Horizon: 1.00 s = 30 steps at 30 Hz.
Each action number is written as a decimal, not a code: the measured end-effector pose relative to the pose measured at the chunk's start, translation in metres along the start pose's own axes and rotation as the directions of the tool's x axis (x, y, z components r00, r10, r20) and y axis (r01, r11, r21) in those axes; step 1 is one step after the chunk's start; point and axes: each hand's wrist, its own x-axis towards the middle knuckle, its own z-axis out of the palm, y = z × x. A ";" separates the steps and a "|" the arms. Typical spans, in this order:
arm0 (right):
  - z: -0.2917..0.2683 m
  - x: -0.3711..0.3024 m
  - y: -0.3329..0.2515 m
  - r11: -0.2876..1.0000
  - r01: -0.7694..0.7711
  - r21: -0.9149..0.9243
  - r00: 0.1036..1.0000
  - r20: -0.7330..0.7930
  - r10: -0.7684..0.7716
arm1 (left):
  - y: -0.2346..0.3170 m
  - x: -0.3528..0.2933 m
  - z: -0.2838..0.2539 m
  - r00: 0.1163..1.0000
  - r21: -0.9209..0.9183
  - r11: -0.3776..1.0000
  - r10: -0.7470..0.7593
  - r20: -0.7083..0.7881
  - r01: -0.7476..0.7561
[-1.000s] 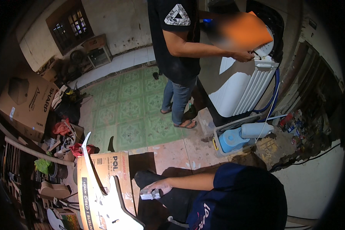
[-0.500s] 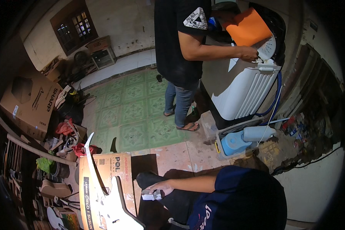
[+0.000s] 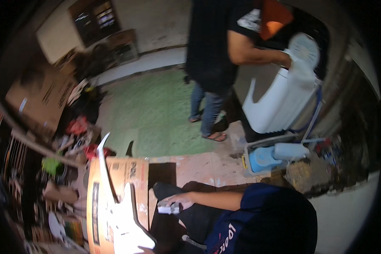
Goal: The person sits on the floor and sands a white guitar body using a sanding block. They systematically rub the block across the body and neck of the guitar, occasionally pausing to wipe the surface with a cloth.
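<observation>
One right hand (image 3: 178, 201), reaching from the short sleeve of a navy T-shirt (image 3: 279, 216), grasps one small silvery-white rectangular block (image 3: 168, 209), its fingers curled over the top, beside one knee in black trousers (image 3: 199, 220). At the lower edge, a sliver of what looks like the left hand (image 3: 147, 250) meets a white, angular, dark-edged guitar (image 3: 129, 228); too little shows to tell how its fingers are set. The single guitar, brightly lit, lies on a brown cardboard box (image 3: 142, 178), its one long pale neck pointing away. A second, larger brown cardboard box (image 3: 38, 101) stands at far left, two red plastic bags (image 3: 77, 125) near it.

One other person (image 3: 211, 46), in a black T-shirt, blue jeans and two sandals, stands over one white, boxy appliance (image 3: 279, 101); one blurred hand (image 3: 286, 60) shows there, its finger state impossible to tell. Near that person are one orange sheet (image 3: 277, 23) and one round white disc (image 3: 304, 48). Below, two light-blue plastic containers (image 3: 264, 160) sit in one grey tub (image 3: 246, 149).
</observation>
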 end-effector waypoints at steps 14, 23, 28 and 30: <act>0.004 -0.012 -0.006 0.999 -0.033 -0.008 0.998 -0.056 0.032 | 0.022 -0.030 -0.074 0.987 -0.201 0.973 -0.091 0.132 0.116; 0.002 -0.020 -0.006 0.997 -0.061 0.036 0.983 -0.173 0.067 | 0.029 -0.043 -0.067 0.982 -0.225 0.963 -0.116 0.149 0.148; -0.007 -0.022 -0.010 0.994 -0.047 0.097 0.991 -0.119 0.058 | 0.048 -0.040 -0.081 0.986 -0.194 0.976 -0.066 0.156 0.096; -0.009 -0.022 -0.010 0.987 -0.072 0.143 0.994 -0.073 0.084 | 0.063 -0.049 -0.091 0.983 -0.214 0.976 0.006 0.183 0.034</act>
